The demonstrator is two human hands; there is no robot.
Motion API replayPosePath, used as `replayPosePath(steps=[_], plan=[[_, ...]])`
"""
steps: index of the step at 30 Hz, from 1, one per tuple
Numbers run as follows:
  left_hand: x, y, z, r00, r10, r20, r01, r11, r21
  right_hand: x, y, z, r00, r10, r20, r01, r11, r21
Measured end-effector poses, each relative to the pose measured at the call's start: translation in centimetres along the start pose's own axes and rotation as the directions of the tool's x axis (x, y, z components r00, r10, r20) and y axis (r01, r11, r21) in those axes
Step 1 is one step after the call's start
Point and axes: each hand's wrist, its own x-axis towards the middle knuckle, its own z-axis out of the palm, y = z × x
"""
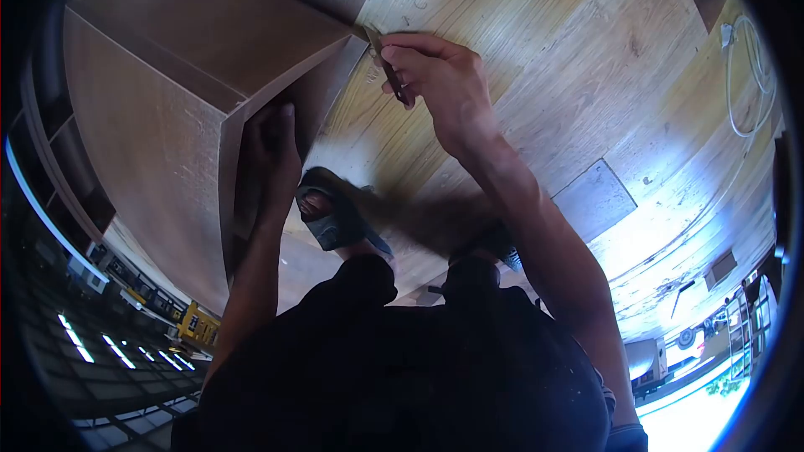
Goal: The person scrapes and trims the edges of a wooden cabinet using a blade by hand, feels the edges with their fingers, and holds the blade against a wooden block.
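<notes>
In my right hand (444, 79) is a small knife (394, 75) with a dark handle, gripped between thumb and fingers. Its thin tip points up to the near corner of a brown wood-grain cabinet (146, 109); whether the two touch I cannot tell. My left hand (275, 134) reaches into the cabinet's open side, close to the inner panel. Shadow covers its fingers, so what they hold, if anything, is hidden.
Wood-pattern boards (519, 59) lie beneath the cabinet. My sandalled foot (322, 209) stands just below its opening. A white cable (733, 109) is coiled at the far right, and a grey square piece (596, 201) lies on the right.
</notes>
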Motion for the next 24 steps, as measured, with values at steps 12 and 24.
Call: replayPosePath(steps=[12, 24], plan=[[0.0, 0.2, 0.6, 0.998, -0.005, -0.058, 0.005, 1.000, -0.003, -0.4, -0.6, 0.9, 1.000, 0.009, -0.029, -0.006, 0.995, 0.104], [-0.8, 3.0, 0.1, 0.999, -0.041, -0.003, 0.041, 0.998, 0.046, 0.0, -0.8, 0.5, 0.999, 0.047, 0.016, -0.049, 0.989, 0.138]])
